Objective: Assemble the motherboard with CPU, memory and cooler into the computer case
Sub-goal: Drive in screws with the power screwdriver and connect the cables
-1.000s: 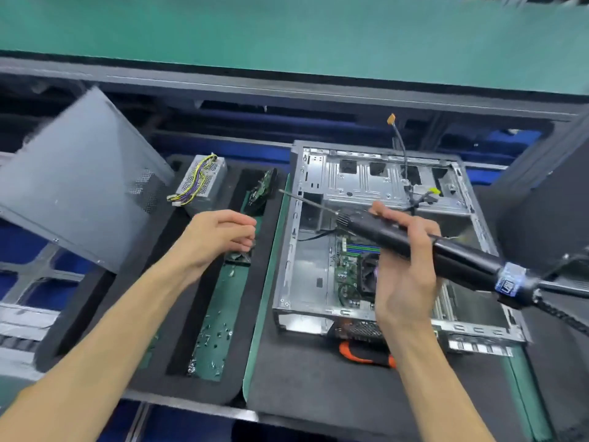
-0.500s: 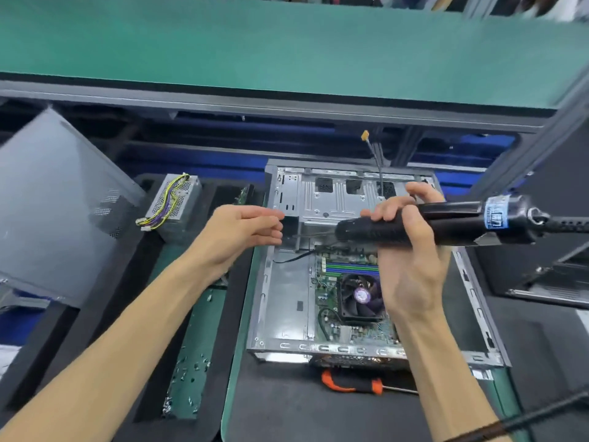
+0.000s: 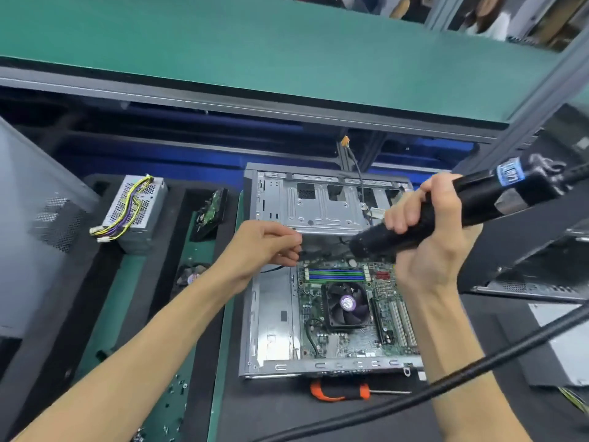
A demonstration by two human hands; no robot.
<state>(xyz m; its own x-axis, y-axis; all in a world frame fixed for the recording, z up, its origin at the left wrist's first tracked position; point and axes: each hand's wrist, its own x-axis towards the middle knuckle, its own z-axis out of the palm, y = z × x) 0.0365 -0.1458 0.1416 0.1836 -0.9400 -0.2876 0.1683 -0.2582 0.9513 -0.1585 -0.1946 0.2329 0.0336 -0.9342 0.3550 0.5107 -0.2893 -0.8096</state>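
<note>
While the driver hung over the open case, this was how it stood:

Left fingers (image 3: 291, 247): curled in with tips bunched at the thumb, pinching at something too small to make out, right at the case's inner left wall above the motherboard's top-left corner.
Left hand (image 3: 261, 250): reached in from the left of the case, forearm crossing the green mat.
Right fingers (image 3: 403, 218): wrapped tight round the black barrel of the electric screwdriver (image 3: 446, 215), thumb up along the top.
Right hand (image 3: 430, 237): held over the case's upper right part, the tool lying nearly level with its nose pointing left toward the left hand; the bit tip was blurred and could not be told.
Screwdriver cable (image 3: 446, 382): a black hose swept across the lower right, in front of the case's near edge.
Motherboard (image 3: 350, 342): lay flat inside the case, in its near right half.
Cooler (image 3: 347, 304): black fan with a purple hub label, sat on the board's middle.
Memory (image 3: 336, 275): blue and green slots ran across just beyond the cooler.
Computer case (image 3: 271, 330): on its side, open upward, silver drive cage at the far end.
Manual screwdriver (image 3: 339, 390): orange and black handle, lay just in front of the case.
Power supply (image 3: 137, 212): silver box with yellow and purple wires, well left of the case.
Loose screws (image 3: 175, 390): scattered on the green strip to the case's near left.
Side panel (image 3: 38, 224): grey, perforated, stood at the far left.
</note>
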